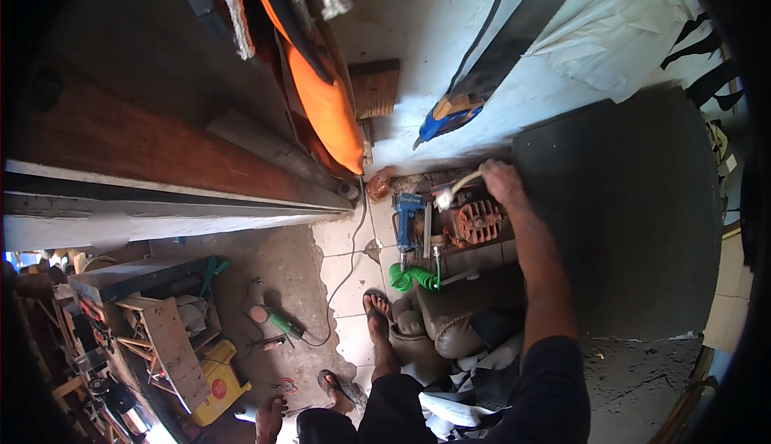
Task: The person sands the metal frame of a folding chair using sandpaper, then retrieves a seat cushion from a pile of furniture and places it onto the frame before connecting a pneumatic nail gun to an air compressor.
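My right hand is closed on a pale, curved cord, which ends at a white piece too small to make out. Beneath that hand sits an orange-red air compressor with a finned cylinder head. Left of the compressor rests a blue air nail gun, and a coiled green air hose lies in front of both. Down at the lower edge, my left hand hangs with its fingers loosely apart, and nothing shows in it; part of it is cut off.
A handsaw hangs on the wall, left of a large dark panel. On the floor lie a green angle grinder and its cable. A yellow case stands by a wooden rack at left. Brown cushions lie near my legs.
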{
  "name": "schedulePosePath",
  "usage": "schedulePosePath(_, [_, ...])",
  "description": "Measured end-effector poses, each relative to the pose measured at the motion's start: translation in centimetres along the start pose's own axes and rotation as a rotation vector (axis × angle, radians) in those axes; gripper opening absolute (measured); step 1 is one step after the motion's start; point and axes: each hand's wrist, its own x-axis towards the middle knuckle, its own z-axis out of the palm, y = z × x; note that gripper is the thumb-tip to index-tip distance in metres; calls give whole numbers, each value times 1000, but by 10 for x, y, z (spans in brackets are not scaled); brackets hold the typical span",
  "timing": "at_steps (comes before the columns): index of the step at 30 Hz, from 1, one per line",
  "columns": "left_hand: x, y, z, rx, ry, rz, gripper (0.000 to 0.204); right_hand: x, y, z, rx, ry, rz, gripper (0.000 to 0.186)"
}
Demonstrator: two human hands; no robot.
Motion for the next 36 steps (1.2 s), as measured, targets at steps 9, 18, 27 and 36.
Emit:
schedulePosePath(9, [-3, -62, 13, -69, -41, -168, 27, -23, -21, -150, 253, 31, 81, 15])
schedulePosePath(18, [1, -4, 58, 139, -166, 5, 37, -143, -114, -281, 357, -194, -29, 17])
schedulePosePath(27, [53, 214, 162, 80, -286, 812, 46, -244, -200, -174, 657, -35, -67, 20])
schedulePosePath(36, [31, 275, 244, 62, -792, 670, 40, -174, -78, -220, 488, -17, 74, 33])
